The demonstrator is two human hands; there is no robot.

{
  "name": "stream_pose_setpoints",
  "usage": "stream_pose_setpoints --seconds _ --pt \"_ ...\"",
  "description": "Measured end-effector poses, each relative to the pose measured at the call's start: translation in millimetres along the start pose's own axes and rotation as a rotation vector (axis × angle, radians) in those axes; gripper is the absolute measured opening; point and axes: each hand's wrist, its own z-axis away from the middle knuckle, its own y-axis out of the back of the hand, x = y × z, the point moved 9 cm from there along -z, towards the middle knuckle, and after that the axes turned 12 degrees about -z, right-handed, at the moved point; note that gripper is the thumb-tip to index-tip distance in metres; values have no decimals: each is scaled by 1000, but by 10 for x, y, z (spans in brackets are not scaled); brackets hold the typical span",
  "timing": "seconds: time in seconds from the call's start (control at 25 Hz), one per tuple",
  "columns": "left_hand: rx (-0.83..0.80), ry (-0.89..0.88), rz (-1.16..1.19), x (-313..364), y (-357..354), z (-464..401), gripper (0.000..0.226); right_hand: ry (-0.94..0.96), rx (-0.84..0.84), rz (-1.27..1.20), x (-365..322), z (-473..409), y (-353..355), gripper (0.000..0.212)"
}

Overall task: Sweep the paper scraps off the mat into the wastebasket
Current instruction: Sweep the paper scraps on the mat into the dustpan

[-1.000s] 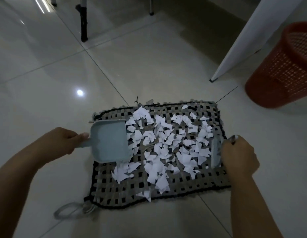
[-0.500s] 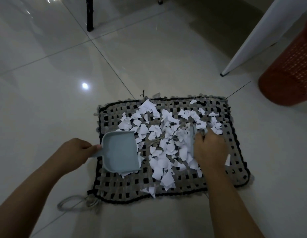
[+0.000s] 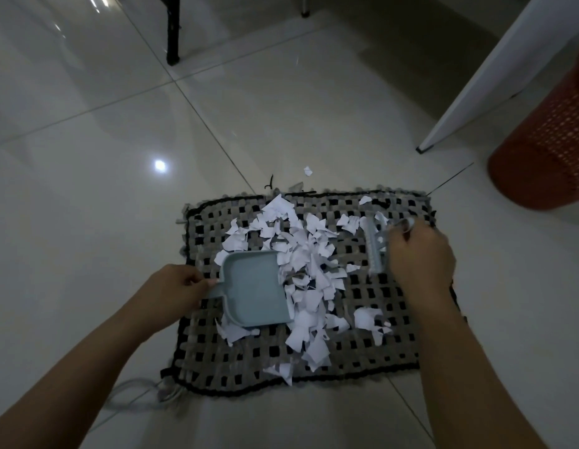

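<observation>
A grey-and-black woven mat (image 3: 395, 345) lies on the tiled floor. White paper scraps (image 3: 309, 264) are heaped along its middle, just right of a pale blue dustpan (image 3: 254, 288). My left hand (image 3: 174, 294) grips the dustpan's handle at the mat's left side; the pan is empty and its mouth touches the heap. My right hand (image 3: 419, 254) holds a small pale brush (image 3: 375, 246) upright on the mat's right part, apart from the heap. The red mesh wastebasket (image 3: 547, 150) stands at the right edge, partly cut off.
One scrap (image 3: 308, 171) lies on the floor beyond the mat's far edge. A white slanted table leg (image 3: 495, 72) stands left of the wastebasket. A black furniture leg (image 3: 172, 30) is at the far left. A pale cord loop (image 3: 135, 393) lies by the mat's near left corner.
My right hand swept the brush leftward through the scraps, bunching them against the dustpan, then drew back to the right. One scrap landed on the floor beyond the mat.
</observation>
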Motion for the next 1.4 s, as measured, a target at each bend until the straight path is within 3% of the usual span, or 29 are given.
stream_pose_setpoints --seconds 0.12,0.24,0.48,0.68,0.88,1.0,1.12,1.2,1.32,1.4 --pt "42 -22 24 29 81 4 29 -100 114 74 270 -344 200 22" --pt "72 -38 -32 83 51 -31 30 -147 104 95 415 -564 149 17" --pt "104 -33 8 80 6 -116 28 9 -162 122 50 -529 -291 44" --pt "131 -53 38 47 4 -91 27 124 -326 106 -236 -72 -669 33" --pt "126 -74 39 39 3 -100 24 248 -461 61 -575 313 -934 46" --pt "109 -73 45 10 11 -86 24 232 -433 12 -603 310 -851 43" --pt "66 -54 64 -46 28 -68 18 105 -304 32 -367 143 -583 34" --pt "34 -38 42 -92 13 -69 16 54 -245 86 -260 135 -506 41" --pt "-26 -23 57 -134 -80 -86 24 69 -278 81 -313 313 -679 45" --pt "-53 -17 95 -144 -146 -90 27 117 -310 63 -425 452 -833 34"
